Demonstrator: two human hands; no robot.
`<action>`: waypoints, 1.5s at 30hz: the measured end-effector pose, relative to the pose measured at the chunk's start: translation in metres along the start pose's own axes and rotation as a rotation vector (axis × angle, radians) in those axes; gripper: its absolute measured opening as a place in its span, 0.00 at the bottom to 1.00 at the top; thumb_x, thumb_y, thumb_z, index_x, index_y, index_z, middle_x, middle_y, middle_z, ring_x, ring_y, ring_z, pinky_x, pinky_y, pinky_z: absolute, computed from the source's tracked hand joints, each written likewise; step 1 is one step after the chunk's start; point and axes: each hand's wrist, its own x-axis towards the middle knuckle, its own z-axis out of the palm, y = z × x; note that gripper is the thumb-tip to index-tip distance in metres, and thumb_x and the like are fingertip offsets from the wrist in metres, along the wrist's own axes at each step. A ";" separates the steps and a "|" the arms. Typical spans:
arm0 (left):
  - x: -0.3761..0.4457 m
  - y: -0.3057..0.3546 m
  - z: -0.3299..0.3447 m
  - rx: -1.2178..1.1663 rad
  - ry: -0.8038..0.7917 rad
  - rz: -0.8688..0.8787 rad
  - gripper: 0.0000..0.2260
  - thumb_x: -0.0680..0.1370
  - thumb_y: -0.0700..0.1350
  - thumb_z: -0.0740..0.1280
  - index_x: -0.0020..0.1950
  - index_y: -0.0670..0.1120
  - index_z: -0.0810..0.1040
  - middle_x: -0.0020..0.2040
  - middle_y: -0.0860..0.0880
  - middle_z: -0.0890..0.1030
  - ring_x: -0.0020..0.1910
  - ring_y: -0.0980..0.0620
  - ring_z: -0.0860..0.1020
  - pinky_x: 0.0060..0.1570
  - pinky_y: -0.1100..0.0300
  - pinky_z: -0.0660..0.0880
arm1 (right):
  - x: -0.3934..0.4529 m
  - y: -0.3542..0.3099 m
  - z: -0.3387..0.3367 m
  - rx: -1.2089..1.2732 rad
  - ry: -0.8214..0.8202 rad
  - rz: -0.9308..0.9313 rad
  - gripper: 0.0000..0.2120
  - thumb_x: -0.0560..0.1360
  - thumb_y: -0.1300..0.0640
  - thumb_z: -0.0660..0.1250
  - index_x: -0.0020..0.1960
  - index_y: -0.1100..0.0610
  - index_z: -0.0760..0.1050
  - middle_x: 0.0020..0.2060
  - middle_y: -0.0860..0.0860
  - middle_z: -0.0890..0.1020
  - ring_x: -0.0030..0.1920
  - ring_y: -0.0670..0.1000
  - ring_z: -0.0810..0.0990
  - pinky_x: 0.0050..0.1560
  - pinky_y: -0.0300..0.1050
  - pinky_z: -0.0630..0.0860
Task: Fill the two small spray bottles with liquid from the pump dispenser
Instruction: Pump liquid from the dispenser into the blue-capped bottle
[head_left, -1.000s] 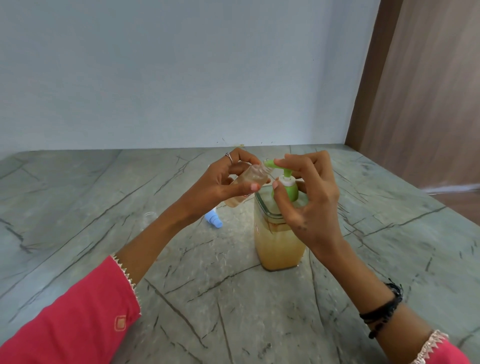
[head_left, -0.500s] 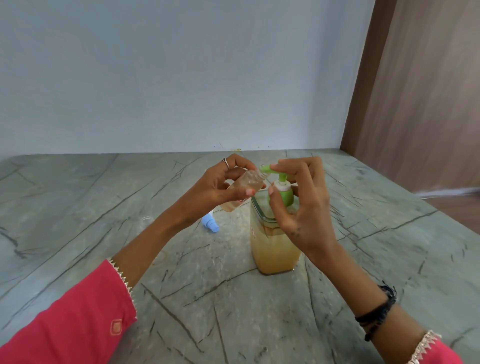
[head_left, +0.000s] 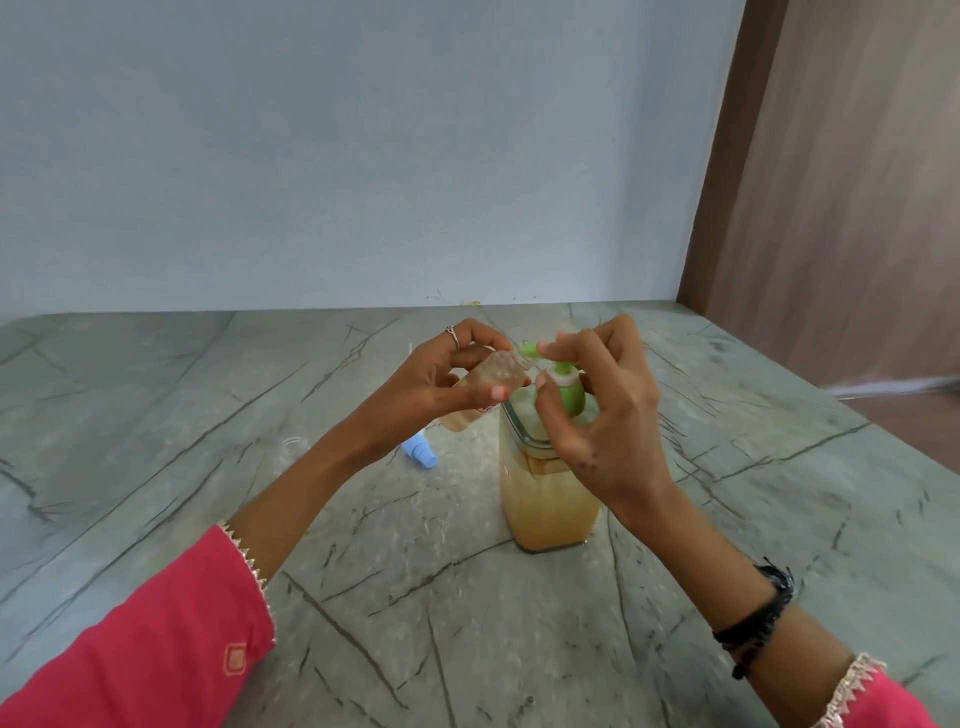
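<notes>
So the left hand (head_left: 436, 387) has its grip wrapped around one small spray bottle (head_left: 480, 389), cap off, tilted so the open neck sits right at the green spout (head_left: 530, 351) of the pump dispenser (head_left: 550, 488). The dispenser stands on the counter (head_left: 779, 493) and looks roughly two-thirds full of amber liquid. The right hand (head_left: 602, 415) is curled around the pump head, a fingertip on top of the spout and the thumb against the green collar.

Tips for this bit: keep the neck touching or just under the spout tip, because that opening is tiny and anything off-centre runs down the outside. Short, slow presses beat one big shove. Tilting the bottle less as it fills should stop it spilling back out. There's already some liquid in the bottom of it, though I can't really tell the level through the fingers.

The blue thing (head_left: 420, 453) lying on the counter behind the left wrist is probably the sprayer top, so don't knock it.
</notes>
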 end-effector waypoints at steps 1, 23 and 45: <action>0.000 0.001 0.000 -0.003 0.000 0.002 0.16 0.66 0.53 0.69 0.51 0.53 0.73 0.46 0.59 0.82 0.46 0.58 0.80 0.46 0.65 0.77 | -0.001 0.001 0.000 0.000 -0.011 -0.001 0.11 0.71 0.58 0.64 0.50 0.63 0.76 0.44 0.52 0.68 0.42 0.43 0.70 0.36 0.32 0.71; 0.001 0.002 -0.002 0.017 -0.010 0.008 0.17 0.66 0.54 0.69 0.51 0.52 0.72 0.45 0.60 0.82 0.45 0.59 0.80 0.48 0.64 0.76 | -0.001 0.002 0.001 0.029 -0.011 0.013 0.11 0.71 0.59 0.64 0.53 0.57 0.73 0.46 0.49 0.67 0.44 0.42 0.71 0.36 0.37 0.74; 0.001 0.004 -0.004 0.000 -0.022 0.002 0.15 0.67 0.50 0.71 0.51 0.52 0.72 0.45 0.60 0.82 0.44 0.57 0.80 0.44 0.65 0.77 | 0.000 0.001 0.002 0.013 -0.016 0.010 0.10 0.71 0.57 0.63 0.51 0.60 0.73 0.47 0.50 0.68 0.46 0.36 0.70 0.36 0.33 0.72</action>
